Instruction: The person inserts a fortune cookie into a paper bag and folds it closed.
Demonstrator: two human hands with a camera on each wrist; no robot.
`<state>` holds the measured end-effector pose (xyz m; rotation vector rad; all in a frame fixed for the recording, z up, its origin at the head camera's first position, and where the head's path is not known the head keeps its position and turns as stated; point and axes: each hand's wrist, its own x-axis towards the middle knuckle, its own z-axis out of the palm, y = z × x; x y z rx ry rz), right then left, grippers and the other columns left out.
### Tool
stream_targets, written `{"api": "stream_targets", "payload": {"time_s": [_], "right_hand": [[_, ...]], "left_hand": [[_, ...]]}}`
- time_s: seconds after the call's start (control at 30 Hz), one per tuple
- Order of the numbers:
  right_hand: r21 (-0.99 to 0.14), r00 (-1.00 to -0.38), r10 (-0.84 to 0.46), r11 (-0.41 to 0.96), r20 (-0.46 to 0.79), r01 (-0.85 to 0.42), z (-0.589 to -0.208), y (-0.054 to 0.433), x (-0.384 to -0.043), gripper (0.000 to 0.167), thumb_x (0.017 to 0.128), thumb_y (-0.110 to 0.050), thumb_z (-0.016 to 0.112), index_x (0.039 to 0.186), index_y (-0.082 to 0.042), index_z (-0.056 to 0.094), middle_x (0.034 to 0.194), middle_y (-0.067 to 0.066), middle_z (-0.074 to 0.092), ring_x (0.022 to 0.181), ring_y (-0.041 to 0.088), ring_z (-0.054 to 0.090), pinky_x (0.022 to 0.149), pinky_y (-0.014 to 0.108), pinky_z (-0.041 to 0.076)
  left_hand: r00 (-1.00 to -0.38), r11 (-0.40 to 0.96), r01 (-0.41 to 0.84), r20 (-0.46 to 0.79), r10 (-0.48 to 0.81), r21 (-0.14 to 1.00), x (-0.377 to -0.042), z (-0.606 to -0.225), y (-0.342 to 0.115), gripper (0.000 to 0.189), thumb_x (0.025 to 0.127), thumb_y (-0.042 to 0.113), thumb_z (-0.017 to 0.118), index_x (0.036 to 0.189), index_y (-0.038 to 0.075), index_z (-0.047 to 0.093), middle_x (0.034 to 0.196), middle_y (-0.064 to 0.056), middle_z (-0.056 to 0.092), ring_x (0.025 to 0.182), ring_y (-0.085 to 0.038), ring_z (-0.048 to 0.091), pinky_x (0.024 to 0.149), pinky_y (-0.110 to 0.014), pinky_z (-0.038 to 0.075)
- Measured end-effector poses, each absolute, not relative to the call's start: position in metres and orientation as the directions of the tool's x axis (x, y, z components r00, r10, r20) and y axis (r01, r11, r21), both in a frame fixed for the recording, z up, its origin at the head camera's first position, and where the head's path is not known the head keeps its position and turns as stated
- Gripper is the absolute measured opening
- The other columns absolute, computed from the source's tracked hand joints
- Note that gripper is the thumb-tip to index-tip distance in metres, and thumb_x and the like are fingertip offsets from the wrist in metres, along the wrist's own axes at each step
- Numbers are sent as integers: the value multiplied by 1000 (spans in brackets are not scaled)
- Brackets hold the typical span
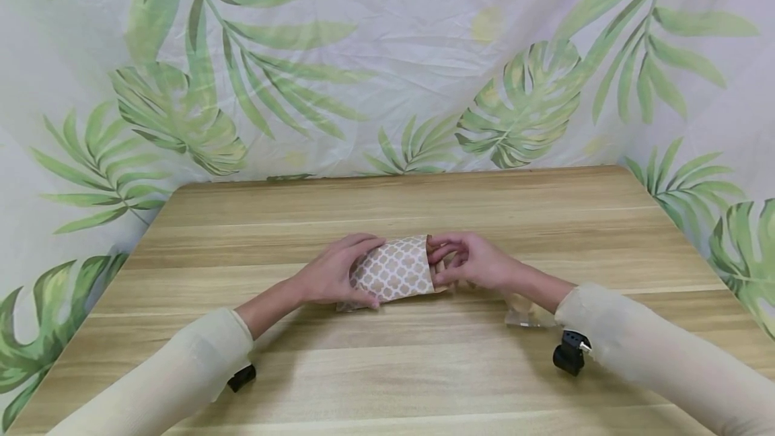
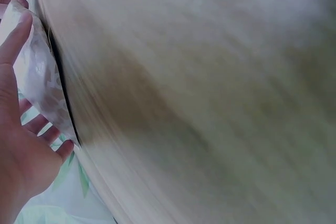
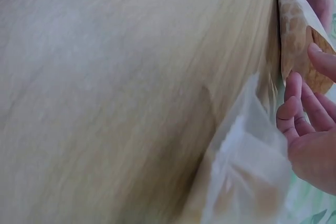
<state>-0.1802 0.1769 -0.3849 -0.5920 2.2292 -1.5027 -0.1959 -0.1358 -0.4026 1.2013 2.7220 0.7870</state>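
A tan paper bag with a white lattice pattern (image 1: 393, 268) lies on its side above the wooden table, its mouth facing right. My left hand (image 1: 339, 271) grips its closed end, thumb along the near edge and fingers over the far side. In the left wrist view the left hand (image 2: 26, 129) is around the pale bag (image 2: 44, 72). At the bag's mouth, my right hand (image 1: 475, 261) has bent, spread fingers, some reaching just inside. The right wrist view shows those fingertips touching the mouth's brown edge (image 3: 317, 38). Anything inside the bag is hidden.
A clear plastic bag (image 1: 527, 318) with something tan in it lies under my right forearm and looms close in the right wrist view. A black wrist mount (image 1: 569, 353) hangs below the right sleeve. Behind the table (image 1: 393, 375) hangs a leaf-print cloth (image 1: 412, 86).
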Motion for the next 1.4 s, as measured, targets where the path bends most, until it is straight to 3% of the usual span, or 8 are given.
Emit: {"api": "stream_targets", "payload": {"time_s": [0.23, 0.47, 0.77, 1.13, 1.4], "right_hand": [[-911, -852, -518, 381, -68, -159, -381, 186, -180, 59, 86, 3, 80, 140, 10, 56, 119, 24, 70, 94, 27, 70, 84, 34, 60], [-887, -868, -494, 423, -54, -186, -379, 197, -181, 53, 86, 2, 80, 135, 10, 59, 116, 23, 71, 95, 26, 69, 85, 32, 59], [-846, -845, -534, 460, -20, -270, -378, 214, -183, 49, 85, 0, 82, 128, 13, 63, 109, 21, 73, 94, 25, 69, 86, 35, 59], [-800, -820, -572, 488, 8, -348, -376, 240, -181, 44, 85, -5, 84, 122, 11, 67, 105, 16, 74, 89, 19, 67, 74, 26, 56], [-756, -815, -579, 526, 17, -390, -374, 257, -180, 44, 86, -11, 85, 123, 7, 69, 107, 12, 75, 97, 28, 68, 76, 31, 56]], "left_hand": [[-689, 574, 685, 144, 710, 449, -195, -405, -140, 112, 66, 54, 93, 154, 1, 46, 152, -21, 48, 140, -39, 47, 115, -58, 40], [-705, 593, 669, 130, 697, 448, -193, -404, -142, 110, 68, 54, 93, 154, 3, 46, 152, -18, 49, 139, -38, 48, 114, -57, 42], [-718, 607, 655, 123, 685, 450, -194, -405, -145, 111, 67, 54, 93, 154, 5, 46, 153, -17, 48, 140, -36, 47, 115, -55, 41], [-716, 602, 660, 131, 686, 450, -194, -405, -145, 110, 67, 55, 93, 153, 4, 48, 151, -17, 50, 139, -36, 49, 114, -55, 42], [-722, 606, 650, 124, 681, 459, -194, -404, -146, 109, 67, 54, 94, 153, 5, 48, 152, -17, 49, 139, -36, 48, 115, -55, 41]]}}
